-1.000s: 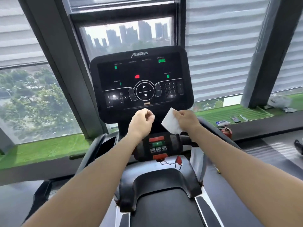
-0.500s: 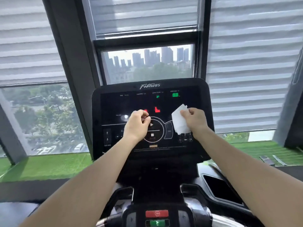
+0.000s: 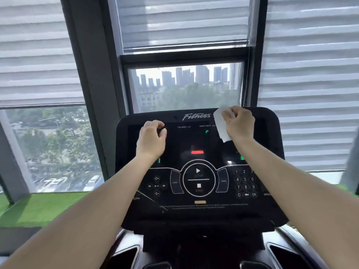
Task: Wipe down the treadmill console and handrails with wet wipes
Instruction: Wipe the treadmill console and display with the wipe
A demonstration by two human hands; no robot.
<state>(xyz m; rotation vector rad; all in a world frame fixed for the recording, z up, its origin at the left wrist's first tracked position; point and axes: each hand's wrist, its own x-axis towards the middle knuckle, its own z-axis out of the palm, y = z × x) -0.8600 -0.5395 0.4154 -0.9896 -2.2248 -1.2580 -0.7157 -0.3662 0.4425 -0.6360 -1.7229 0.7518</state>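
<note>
The black treadmill console [image 3: 198, 210] fills the middle of the view, its screen lit with red and green readouts and a round play/stop control. My right hand [image 3: 240, 123] pinches a white wet wipe [image 3: 220, 125] near the console's top right edge, just right of the "Fitness" logo; the wipe hangs down over the upper screen. My left hand [image 3: 151, 139] hovers over the upper left of the screen with its fingers curled into a loose fist, holding nothing that I can see. The handrails are out of view.
Behind the console are tall windows with half-lowered blinds [image 3: 182, 22] and dark frames. A strip of green artificial turf [image 3: 42, 208] runs along the sill at the left. Two dark cup-holder recesses [image 3: 285, 257] sit below the console.
Both hands have risen from the middle of the console to its top. The right hand carried the wipe up to the top edge. The view has tilted up and closer.
</note>
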